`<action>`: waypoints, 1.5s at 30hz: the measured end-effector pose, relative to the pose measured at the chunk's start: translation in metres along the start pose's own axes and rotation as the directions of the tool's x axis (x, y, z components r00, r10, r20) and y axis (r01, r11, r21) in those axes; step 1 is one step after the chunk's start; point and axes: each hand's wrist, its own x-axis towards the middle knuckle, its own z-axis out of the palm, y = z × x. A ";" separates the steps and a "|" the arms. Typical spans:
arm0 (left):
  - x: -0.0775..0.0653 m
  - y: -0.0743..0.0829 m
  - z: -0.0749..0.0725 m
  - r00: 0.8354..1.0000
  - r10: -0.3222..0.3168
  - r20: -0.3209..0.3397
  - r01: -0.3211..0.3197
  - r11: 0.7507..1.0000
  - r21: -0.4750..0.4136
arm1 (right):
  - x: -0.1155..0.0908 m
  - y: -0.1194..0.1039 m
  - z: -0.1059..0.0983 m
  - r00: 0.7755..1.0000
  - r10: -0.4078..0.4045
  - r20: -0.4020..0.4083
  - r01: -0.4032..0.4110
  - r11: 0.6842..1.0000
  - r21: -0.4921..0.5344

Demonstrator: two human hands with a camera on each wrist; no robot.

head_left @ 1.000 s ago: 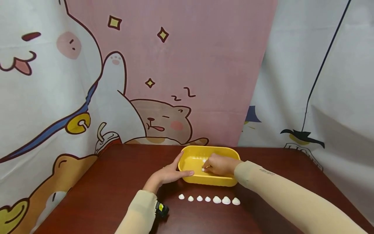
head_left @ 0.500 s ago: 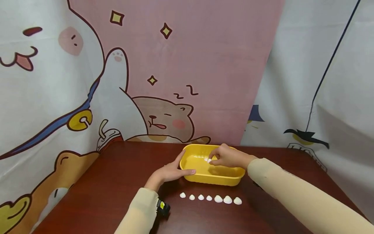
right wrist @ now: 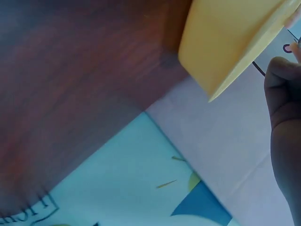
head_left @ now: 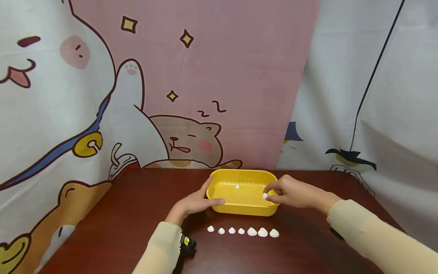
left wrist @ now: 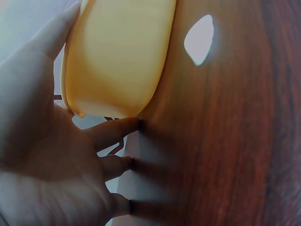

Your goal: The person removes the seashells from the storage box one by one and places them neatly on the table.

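Observation:
In the head view my right hand [head_left: 294, 191] pinches a small white seashell [head_left: 265, 195] between thumb and fingertips, over the right part of a yellow plastic basin [head_left: 241, 210]. A second white piece [head_left: 237, 186] lies on the basin floor toward the back. My left hand [head_left: 195, 204] rests spread at the basin's left end, the thumb on the near rim and the index finger along the end. In the left wrist view the outstretched fingers [left wrist: 110, 134] touch the basin's end and reach toward the tabletop. The pinched shell is hidden in the right wrist view.
Several white shells [head_left: 252, 231] lie in a row on the dark red-brown table [head_left: 154, 213], just in front of the basin. A cartoon-printed cloth [head_left: 239, 95] hangs behind the table. A black wrist device [head_left: 188, 244] sits by my left sleeve.
My right hand has moved from the basin's middle toward its right end with a pinched shell, leaving one white piece at the back. My left hand stays at the left end.

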 end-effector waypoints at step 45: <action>-0.002 0.001 0.001 1.000 -0.007 0.001 0.007 1.000 -0.018 | -0.078 0.025 0.073 1.000 0.023 0.005 -0.024 0.978 0.208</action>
